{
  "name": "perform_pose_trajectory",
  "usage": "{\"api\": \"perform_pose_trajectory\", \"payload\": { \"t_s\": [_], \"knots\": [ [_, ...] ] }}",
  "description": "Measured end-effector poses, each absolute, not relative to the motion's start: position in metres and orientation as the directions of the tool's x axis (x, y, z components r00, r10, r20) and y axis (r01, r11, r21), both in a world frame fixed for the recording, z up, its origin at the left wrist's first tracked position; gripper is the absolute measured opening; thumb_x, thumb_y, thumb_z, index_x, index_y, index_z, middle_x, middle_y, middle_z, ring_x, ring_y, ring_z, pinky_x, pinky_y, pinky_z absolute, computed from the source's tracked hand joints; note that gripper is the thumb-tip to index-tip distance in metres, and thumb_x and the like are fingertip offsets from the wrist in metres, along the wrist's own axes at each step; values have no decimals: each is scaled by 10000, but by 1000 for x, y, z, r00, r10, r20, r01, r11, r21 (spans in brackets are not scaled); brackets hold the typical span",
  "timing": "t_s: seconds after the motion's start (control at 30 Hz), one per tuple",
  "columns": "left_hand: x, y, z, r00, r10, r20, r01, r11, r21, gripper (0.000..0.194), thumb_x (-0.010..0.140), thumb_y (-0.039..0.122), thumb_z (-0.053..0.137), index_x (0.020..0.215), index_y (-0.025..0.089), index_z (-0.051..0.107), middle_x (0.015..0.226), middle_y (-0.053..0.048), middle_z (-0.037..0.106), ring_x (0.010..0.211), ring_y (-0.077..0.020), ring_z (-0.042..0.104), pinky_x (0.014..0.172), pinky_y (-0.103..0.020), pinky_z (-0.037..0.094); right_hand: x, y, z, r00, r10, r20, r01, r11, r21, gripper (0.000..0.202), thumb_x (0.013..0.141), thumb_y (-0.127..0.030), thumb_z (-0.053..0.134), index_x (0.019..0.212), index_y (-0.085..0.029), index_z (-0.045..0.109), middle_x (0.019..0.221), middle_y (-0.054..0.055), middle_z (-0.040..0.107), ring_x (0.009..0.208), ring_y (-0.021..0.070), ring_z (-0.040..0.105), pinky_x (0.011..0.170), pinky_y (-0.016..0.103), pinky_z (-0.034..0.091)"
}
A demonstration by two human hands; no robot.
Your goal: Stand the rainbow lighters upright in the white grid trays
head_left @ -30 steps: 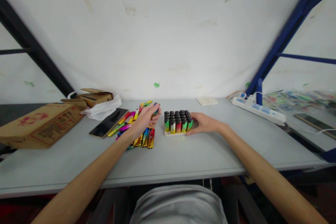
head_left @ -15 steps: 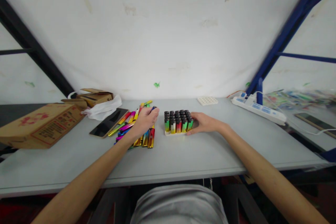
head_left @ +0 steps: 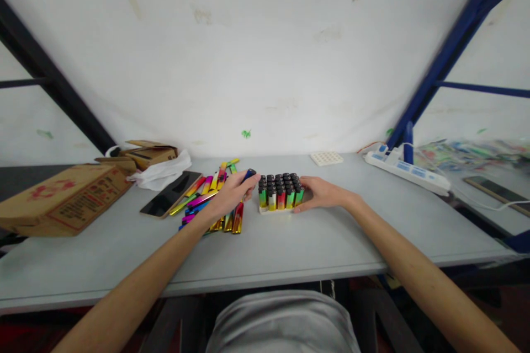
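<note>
Head view: left hand pinches a likely light, slick blue lighter, best held mid-body; right hand, fingers spread, flanks racked lighters.

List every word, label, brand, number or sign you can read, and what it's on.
None can be read.
Cardboard box: red print on top and dark print on the side, too blurred to read.
Black-topped pieces: no lettering I can make out.
Power strip: any markings too small to read.

The single view looks forward and down from the wearer's head, across the nearby grey desk toward the white wall.
</note>
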State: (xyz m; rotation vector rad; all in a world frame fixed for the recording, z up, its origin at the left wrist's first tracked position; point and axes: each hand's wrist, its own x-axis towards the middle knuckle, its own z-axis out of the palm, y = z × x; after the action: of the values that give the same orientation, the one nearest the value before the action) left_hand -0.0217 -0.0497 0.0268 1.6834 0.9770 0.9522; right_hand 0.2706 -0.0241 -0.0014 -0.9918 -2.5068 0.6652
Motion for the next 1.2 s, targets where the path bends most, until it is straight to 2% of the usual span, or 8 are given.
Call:
{"api": "perform_pose_trajectory", "payload": {
  "t_s": [0.27,0.33,0.43,0.53,0.67,0.77,1.0,1.2],
  "knots": [
    [-19,-52,22,333,925,182,77,-219,973,319,963,537,536,1041,259,401,635,114,380,441,-65,302,431,-177,271,271,-23,-2,-684,713,153,560,648,-516,662,695,-628,831,1135,-157,680,1060,89,718,917,272,643,819,362,506],
    [-19,-55,27,359,904,233,115,-290,950,304,983,535,500,1001,237,443,678,83,454,475,-69,372,454,-191,337,271,-24,-2,-678,719,153,551,635,-542,675,681,-619,843,1152,-162,683,1074,89,722,930,275,644,837,366,511],
    [-21,-56,34,425,830,362,230,-486,843,343,984,501,517,911,178,605,839,-29,605,745,-130,585,626,-235,488,270,-26,0,-677,721,147,536,620,-573,678,674,-603,853,1166,-168,689,1073,85,730,943,279,651,856,370,515],
    [-26,-54,36,504,754,422,276,-604,748,284,943,425,616,965,165,728,991,-85,682,927,-182,640,725,-263,531,270,-27,1,-669,730,139,546,610,-575,676,675,-590,857,1181,-174,690,1099,89,732,957,287,657,864,384,519],
    [-33,-51,33,583,689,431,393,-703,593,209,903,333,697,1033,185,767,960,-59,737,805,-154,667,740,-271,539,269,-28,1,-660,736,152,541,605,-583,694,665,-572,871,1209,-182,688,1120,91,736,985,301,661,889,402,521],
    [-36,-51,33,591,651,477,453,-757,471,185,891,295,721,1035,186,760,980,-53,760,829,-156,684,795,-279,543,269,-28,1,-670,727,151,527,609,-593,689,672,-577,865,1213,-188,690,1112,84,740,990,301,661,890,403,524],
    [-43,-52,40,676,587,446,389,-798,460,158,897,299,725,985,170,747,948,-56,753,807,-144,703,764,-248,560,269,-28,1,-655,743,138,547,592,-592,711,660,-587,867,1205,-170,681,1084,85,737,934,280,663,827,372,535],
    [-48,-53,43,718,549,427,392,-827,404,141,901,295,720,942,162,744,897,-54,754,777,-150,701,754,-248,542,268,-29,4,-661,738,136,558,605,-567,704,669,-591,861,1201,-167,680,1108,90,732,955,281,659,853,376,527]
  ]
}}
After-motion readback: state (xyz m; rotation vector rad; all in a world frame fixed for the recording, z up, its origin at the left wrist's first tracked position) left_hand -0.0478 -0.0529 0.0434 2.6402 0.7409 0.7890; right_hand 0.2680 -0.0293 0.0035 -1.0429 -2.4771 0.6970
